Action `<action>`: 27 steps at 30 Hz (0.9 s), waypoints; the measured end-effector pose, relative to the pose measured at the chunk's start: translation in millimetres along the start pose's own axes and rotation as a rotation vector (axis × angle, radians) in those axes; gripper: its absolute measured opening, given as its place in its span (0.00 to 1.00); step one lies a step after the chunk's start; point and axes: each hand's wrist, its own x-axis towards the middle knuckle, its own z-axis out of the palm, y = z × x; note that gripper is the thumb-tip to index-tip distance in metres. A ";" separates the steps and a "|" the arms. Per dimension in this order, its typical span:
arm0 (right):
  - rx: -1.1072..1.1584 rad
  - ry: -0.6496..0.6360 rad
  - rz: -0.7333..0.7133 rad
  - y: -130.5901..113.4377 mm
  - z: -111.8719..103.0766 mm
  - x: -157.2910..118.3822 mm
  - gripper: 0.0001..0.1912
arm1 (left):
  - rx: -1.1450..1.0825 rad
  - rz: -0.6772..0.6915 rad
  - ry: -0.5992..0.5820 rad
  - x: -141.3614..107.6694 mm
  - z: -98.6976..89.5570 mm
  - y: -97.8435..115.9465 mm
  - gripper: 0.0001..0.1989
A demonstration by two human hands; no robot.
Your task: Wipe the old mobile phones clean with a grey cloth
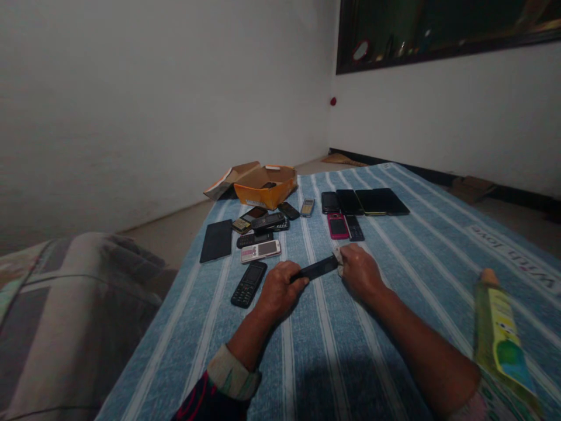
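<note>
My left hand point(281, 290) is closed round one end of a dark mobile phone point(318, 268), held tilted above the striped cloth. At the phone's other end, my right hand point(360, 270) pinches a crumpled whitish cloth point(339, 261) against it. Just left of my left hand lies a black keypad phone point(249, 284). Beyond it are a white and pink phone point(261, 251), a small black phone point(254, 240) and a heap of phones point(267, 221). Past my right hand lie a pink phone point(337, 225) and a narrow black phone point(355, 228).
An open orange cardboard box point(263, 195) stands at the back left, with a dark item inside. A black tablet-like slab point(216, 240) lies at the left edge. Dark flat devices point(369, 202) form a row at the back right. A bottle of yellowish liquid point(504, 339) lies at right.
</note>
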 end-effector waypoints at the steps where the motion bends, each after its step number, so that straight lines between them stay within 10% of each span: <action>1: 0.116 0.011 0.021 1.5 0.7 1.4 0.16 | 0.001 -0.003 0.001 0.1 0.3 -0.2 0.06; 13: 0.674 -0.165 0.046 6.0 1.8 4.2 0.15 | -0.047 -0.037 0.010 0.2 -1.0 -3.8 0.03; 27: 0.379 -0.195 -0.468 -37.6 -41.8 5.2 0.11 | -0.142 0.160 -0.050 1.7 -15.3 11.0 0.08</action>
